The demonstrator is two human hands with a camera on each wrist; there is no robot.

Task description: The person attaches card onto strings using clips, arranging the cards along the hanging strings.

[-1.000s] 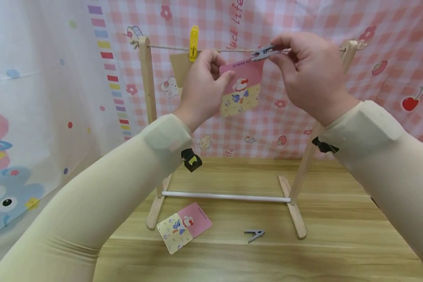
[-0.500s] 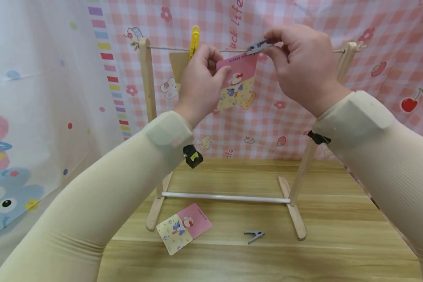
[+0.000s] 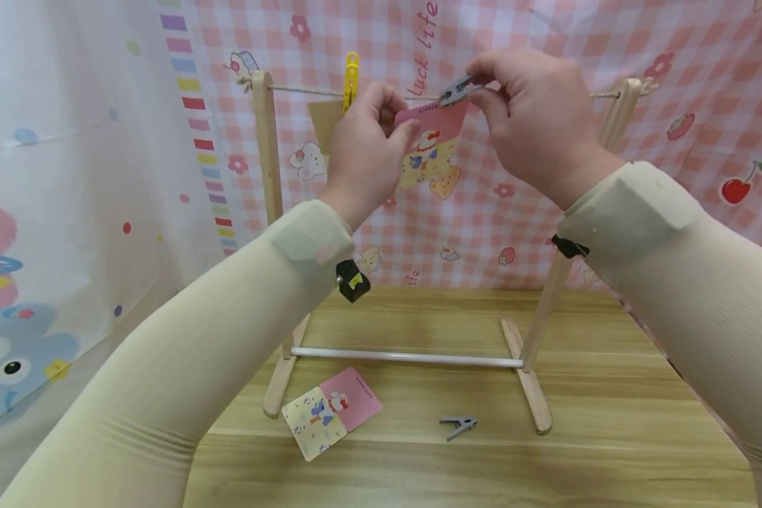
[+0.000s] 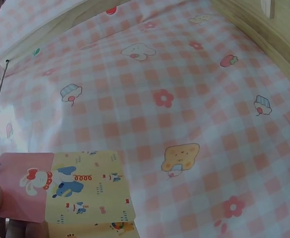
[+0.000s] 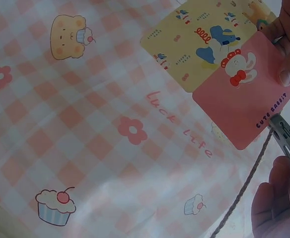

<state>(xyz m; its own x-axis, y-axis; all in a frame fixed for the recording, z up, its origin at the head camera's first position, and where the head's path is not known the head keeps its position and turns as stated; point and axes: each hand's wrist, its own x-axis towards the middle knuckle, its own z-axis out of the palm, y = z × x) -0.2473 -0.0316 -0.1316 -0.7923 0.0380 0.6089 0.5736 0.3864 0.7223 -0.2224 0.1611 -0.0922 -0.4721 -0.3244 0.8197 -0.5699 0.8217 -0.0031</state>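
Note:
My left hand (image 3: 368, 148) pinches the left edge of a pink and yellow rabbit card (image 3: 440, 130), held at the rope (image 3: 305, 90). A grey clothespin (image 3: 458, 91) sits at the card's top edge, its handles pinched in my right hand (image 3: 540, 116). In the right wrist view the clothespin's tip (image 5: 276, 119) meets the card's lettered edge beside the rope; whether it bites both cannot be told. Left of my left hand, a yellow clothespin (image 3: 351, 77) holds a tan card (image 3: 324, 120) on the rope, partly hidden by that hand.
The rope runs between two wooden posts (image 3: 267, 141) joined low down by a white rod (image 3: 406, 357). On the wooden table (image 3: 419, 473) lie another pink and yellow card (image 3: 362, 402) and a second grey clothespin (image 3: 459, 426). A pink checked cloth (image 3: 470, 233) hangs behind.
My right hand and the grey clothespin have shifted left along the rope. The card's right side has moved left with them, while my left hand has barely moved and keeps its pinch.

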